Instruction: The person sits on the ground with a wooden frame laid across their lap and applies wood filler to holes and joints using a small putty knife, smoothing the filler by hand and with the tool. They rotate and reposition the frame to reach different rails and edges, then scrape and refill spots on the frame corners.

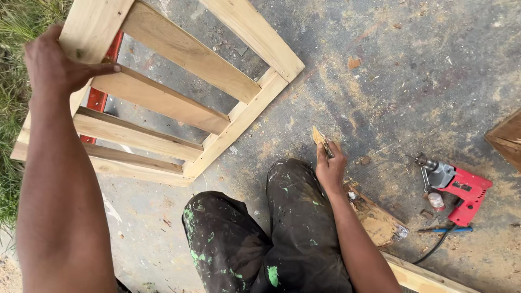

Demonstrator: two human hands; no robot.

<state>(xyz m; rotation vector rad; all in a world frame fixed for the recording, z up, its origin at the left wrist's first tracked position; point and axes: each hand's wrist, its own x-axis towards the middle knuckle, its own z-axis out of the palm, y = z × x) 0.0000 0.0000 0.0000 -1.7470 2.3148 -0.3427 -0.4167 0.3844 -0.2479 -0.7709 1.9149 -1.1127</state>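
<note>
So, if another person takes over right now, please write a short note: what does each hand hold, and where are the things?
Left hand: grips the side rail of the pale slatted wooden frame, tilted up off the grey concrete ground.
Right hand: holds a small thin wood piece above the knee.
Red power drill lies on the ground at the right, cord attached.
Done: four slats sit in the frame.
Left: cannot tell from this view.
</note>
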